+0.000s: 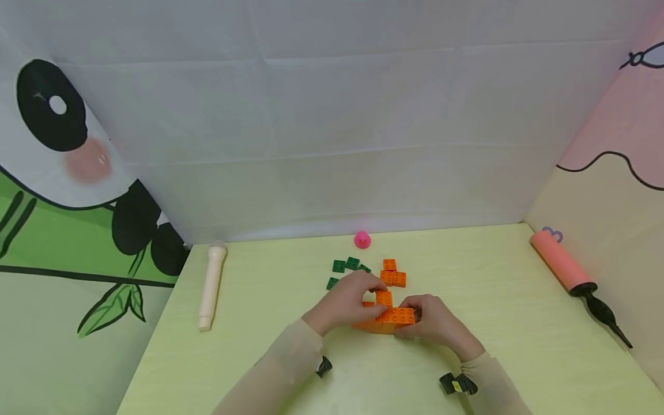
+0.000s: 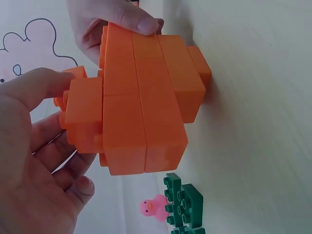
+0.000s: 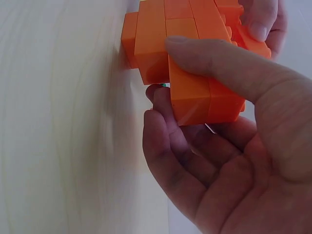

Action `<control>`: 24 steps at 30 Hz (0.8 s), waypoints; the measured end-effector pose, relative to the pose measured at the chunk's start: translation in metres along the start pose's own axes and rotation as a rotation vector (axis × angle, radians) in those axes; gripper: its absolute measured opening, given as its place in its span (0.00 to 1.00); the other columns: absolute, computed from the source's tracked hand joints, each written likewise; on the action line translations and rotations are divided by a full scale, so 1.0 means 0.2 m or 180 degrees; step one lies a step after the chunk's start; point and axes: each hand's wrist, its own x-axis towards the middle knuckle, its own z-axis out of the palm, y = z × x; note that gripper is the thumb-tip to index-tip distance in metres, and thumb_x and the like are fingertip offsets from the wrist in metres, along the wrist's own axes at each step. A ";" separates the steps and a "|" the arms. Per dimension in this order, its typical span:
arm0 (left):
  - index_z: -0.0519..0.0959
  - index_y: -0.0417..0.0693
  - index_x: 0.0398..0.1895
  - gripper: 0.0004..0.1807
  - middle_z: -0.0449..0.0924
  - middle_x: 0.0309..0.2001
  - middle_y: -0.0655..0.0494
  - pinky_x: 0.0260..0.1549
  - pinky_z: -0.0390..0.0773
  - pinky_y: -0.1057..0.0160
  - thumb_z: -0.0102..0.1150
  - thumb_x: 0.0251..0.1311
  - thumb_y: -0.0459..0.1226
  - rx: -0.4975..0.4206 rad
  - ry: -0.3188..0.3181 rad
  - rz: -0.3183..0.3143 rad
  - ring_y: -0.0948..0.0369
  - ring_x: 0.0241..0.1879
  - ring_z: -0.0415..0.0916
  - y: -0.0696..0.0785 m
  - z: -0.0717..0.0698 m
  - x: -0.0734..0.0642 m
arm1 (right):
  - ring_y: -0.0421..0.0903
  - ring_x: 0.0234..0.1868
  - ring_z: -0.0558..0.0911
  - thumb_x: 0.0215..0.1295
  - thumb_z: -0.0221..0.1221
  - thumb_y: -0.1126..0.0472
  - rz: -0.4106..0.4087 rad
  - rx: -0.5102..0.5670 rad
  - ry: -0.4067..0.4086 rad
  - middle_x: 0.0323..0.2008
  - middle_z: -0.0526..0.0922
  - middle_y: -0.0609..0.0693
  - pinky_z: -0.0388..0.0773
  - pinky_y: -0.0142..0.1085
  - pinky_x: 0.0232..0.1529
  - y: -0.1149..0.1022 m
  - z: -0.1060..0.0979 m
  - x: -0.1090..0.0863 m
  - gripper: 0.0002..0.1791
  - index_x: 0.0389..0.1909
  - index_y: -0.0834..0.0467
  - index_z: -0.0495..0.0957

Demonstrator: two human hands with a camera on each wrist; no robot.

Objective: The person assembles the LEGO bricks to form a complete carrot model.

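A stepped block of joined orange toy bricks (image 1: 386, 327) stands on the table in front of me, narrower at its base. My left hand (image 1: 351, 304) pinches a small orange brick (image 2: 84, 114) on top of it, thumb on the near side and fingers behind. The right hand (image 1: 437, 320) grips the block's right end, its thumb (image 3: 209, 53) across the near face and its fingers curled round behind. Studs show along the top of the block. The left fingertips are partly hidden behind the bricks.
Loose orange bricks (image 1: 393, 278) and several green bricks (image 1: 339, 266) lie just beyond the hands. A pink rubber duck (image 1: 362, 240) sits near the back edge. A pale cylindrical stick (image 1: 211, 288) lies at left, a pink balloon pump (image 1: 565, 262) at right.
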 end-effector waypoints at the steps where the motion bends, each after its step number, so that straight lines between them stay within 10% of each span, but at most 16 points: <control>1: 0.85 0.52 0.51 0.15 0.82 0.47 0.66 0.52 0.76 0.65 0.70 0.65 0.45 0.0024 -0.0017 0.0021 0.57 0.49 0.78 0.00 0.00 0.00 | 0.46 0.32 0.75 0.53 0.80 0.60 -0.0003 -0.0006 -0.0001 0.31 0.80 0.44 0.73 0.34 0.33 0.00 0.00 0.00 0.15 0.37 0.55 0.84; 24: 0.85 0.56 0.43 0.10 0.78 0.36 0.72 0.41 0.71 0.67 0.73 0.60 0.43 0.0188 0.0016 0.0082 0.66 0.39 0.70 0.00 0.05 -0.05 | 0.47 0.35 0.76 0.52 0.80 0.61 0.0107 0.0090 -0.0023 0.33 0.82 0.44 0.74 0.36 0.36 -0.01 0.01 0.00 0.15 0.38 0.55 0.85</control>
